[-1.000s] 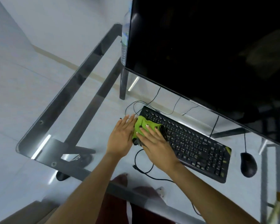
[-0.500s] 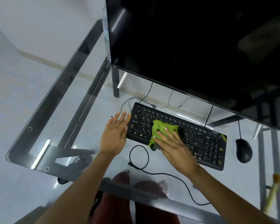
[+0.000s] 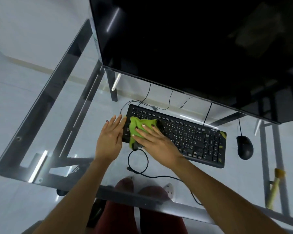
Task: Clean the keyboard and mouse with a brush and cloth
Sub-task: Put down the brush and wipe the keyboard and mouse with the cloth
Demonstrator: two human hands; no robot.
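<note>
- Nothing that holds anything shows here; the things lie straight on the glass desk (image 3: 41, 125), whose metal frame and the floor below show through the top.
- The black keyboard (image 3: 189, 134) is the landmark: it lies at a slant on the glass, just in front of the lower edge of the dark monitor (image 3: 193, 39).
- The green cloth (image 3: 139, 127) lies crumpled over the keyboard's left end, reaching down over its near edge.
- The black mouse (image 3: 244, 145) sits on the glass to the right of the keyboard, apart from it, its cord running back under the monitor.
- The brush (image 3: 276, 184), pale-handled with yellowish bristles, lies well to the right of the keyboard and nearer the person, close to the desk's right frame.
- A black cable (image 3: 139, 164) loops on the glass just in front of the keyboard's left end and trails off to the right.
- Left of the keyboard the glass runs bare to the desk's rounded left corner; the near edge of the desk crosses just above the person's knees.
- The right hand (image 3: 157, 141) lies palm down on the cloth with its fingers straight and spread, pressing it onto the keys.
- The left hand (image 3: 111, 135) rests flat, fingers straight and together, against the keyboard's left edge; it holds nothing.
- Both forearms reach in from the bottom of the view, the hands close side by side at the keyboard's left end.
</note>
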